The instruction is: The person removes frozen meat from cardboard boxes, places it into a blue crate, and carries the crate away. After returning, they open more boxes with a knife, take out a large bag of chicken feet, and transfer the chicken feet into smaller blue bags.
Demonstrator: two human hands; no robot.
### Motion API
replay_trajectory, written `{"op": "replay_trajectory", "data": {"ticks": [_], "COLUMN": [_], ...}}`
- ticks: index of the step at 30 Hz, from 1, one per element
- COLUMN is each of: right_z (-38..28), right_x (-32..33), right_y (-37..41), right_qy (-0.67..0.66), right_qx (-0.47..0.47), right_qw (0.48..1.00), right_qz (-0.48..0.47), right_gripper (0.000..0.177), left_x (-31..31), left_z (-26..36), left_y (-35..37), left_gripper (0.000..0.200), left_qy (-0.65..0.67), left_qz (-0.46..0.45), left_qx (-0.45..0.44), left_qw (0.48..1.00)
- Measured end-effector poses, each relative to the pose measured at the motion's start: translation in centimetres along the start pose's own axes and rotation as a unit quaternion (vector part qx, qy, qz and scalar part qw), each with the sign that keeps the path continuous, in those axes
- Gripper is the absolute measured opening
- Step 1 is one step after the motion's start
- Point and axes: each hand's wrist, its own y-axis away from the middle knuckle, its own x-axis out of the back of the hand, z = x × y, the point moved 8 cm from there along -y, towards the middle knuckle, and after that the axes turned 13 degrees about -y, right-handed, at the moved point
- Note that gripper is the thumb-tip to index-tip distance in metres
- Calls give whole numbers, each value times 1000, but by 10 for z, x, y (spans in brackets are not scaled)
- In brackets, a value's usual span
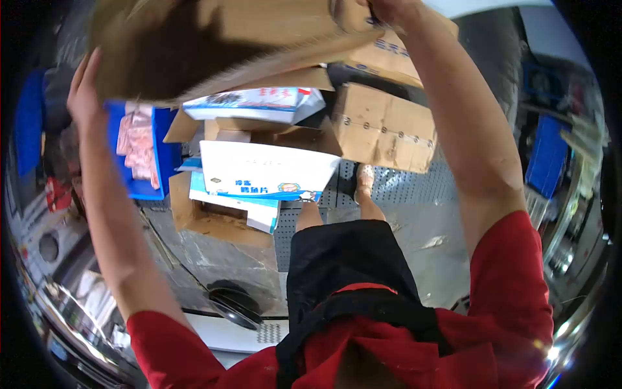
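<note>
I hold a large brown cardboard box (220,39) up near my head with both arms raised. My left hand (84,91) presses flat against the box's left edge, fingers spread along it. At the upper right corner my right hand (389,10) grips the box, partly cut off by the frame's top. Below the lifted box lies a heap of cartons on the floor: a white carton with blue print (265,172), another white and blue carton (253,104) above it, and a plain brown carton (385,126) to the right.
A blue crate (165,162) holding pink packets stands left of the cartons. My legs, in black shorts, stand on a grey studded metal floor (414,188). Metal counters and equipment line the left (65,259) and right (570,246) edges.
</note>
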Motion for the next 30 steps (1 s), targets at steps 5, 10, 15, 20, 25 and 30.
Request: {"op": "replay_trajectory", "data": {"ticks": [5,10,15,20,25,30], "right_z": [93,161,121,128,234,330], "right_x": [-90,-113,-67,73,-62,-150], "right_y": [-27,-22,-20,54,221,199], "right_qy": [329,336,225,-96,267,299], "right_qx": [-30,-85,123,9,70,-130], "right_qw": [938,915,957,976,911,867], "right_qz": [-102,-204,-133,195,-306,-376], "right_gripper": [31,30,39,14,28,47], "left_x": [-35,13,153,248,160,110], "left_z": [-83,-98,-268,-470,-436,-514], "left_y": [-57,-10,147,456,536,548], "left_gripper": [68,50,35,60,66,47], "left_qy": [-205,-7,-288,-417,-159,100], "left_qz": [86,-24,22,87,84,130], "left_qx": [-52,37,144,402,719,681], "left_qw": [974,999,947,811,671,714]}}
